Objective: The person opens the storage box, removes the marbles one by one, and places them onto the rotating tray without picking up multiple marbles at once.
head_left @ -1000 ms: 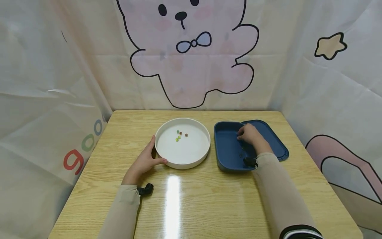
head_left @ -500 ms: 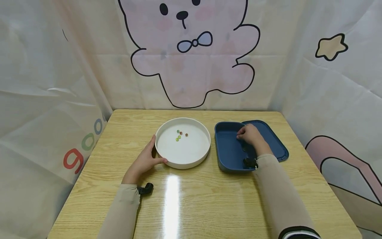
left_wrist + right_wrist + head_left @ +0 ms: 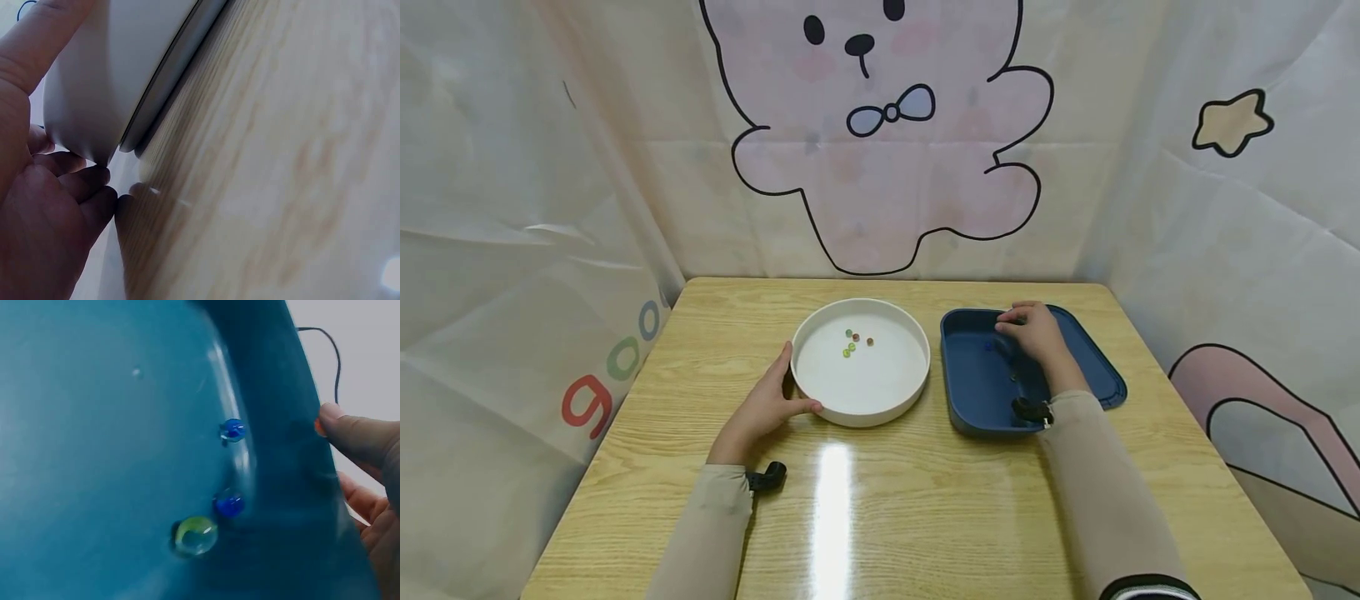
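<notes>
White dish [image 3: 865,385] between the hands [image 3: 763,406] [image 3: 1037,333]

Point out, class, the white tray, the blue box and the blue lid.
White tray [image 3: 865,383]: head view, bare inside floor.
Blue box [image 3: 976,387]: head view, bare inside floor.
Blue lid [image 3: 1088,357]: head view, flat face.

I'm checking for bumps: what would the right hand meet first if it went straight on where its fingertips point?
Probably the left wall of the dark blue rectangular box; if the right hand is high enough to clear it, the white round dish. The hand's height is hard to judge.
</notes>
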Tool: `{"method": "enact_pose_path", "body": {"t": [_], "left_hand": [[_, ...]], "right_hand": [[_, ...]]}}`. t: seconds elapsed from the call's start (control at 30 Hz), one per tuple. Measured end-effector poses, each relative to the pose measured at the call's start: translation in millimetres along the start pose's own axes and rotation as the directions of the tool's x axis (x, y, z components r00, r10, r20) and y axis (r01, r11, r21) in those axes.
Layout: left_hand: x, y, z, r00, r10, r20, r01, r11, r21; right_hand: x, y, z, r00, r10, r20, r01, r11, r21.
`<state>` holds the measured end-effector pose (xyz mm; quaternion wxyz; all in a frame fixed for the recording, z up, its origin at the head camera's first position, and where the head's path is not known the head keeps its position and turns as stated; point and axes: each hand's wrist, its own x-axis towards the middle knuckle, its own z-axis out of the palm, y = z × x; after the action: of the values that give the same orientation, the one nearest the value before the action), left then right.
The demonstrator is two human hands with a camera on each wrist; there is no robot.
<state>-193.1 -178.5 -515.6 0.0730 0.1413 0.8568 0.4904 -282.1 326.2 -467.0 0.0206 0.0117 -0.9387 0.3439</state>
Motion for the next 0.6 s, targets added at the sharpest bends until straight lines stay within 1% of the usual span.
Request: {"method": "enact_pose_path", "body": {"t": [0.17, 0.33, 0.47, 0.6], "left_hand": [[0.5, 1.5, 0.2, 1.0, -0.002, 0.003, 0.003, 1.0, -0.008], [-0.8, 3.7, -0.4, 1.0, -0.005, 0.003, 0.005, 1.0, -0.002], [-1.6, 5.1, -0.5, 1.0, 0.004, 0.004, -0.004, 1.0, 0.0], [-1.3, 5.5, -1.2, 1.0, 0.008, 0.004, -0.008, 1.0, 0.002]], "right_hand": [[0.4, -14.7, -8.5, 0.999, -0.015, -0.051, 0.018, 0.999, 0.05], [1.8, -35.7, -15.1, 0.994, -0.071, -0.08, 0.078, 0.993, 0.087], [2.2, -56.2, -14.9, 0.988, -0.134, -0.074, 0.142, 0.983, 0.117], [2.8, -79.0, -8.4, 0.986, -0.164, -0.038, 0.168, 0.974, 0.154]]}}
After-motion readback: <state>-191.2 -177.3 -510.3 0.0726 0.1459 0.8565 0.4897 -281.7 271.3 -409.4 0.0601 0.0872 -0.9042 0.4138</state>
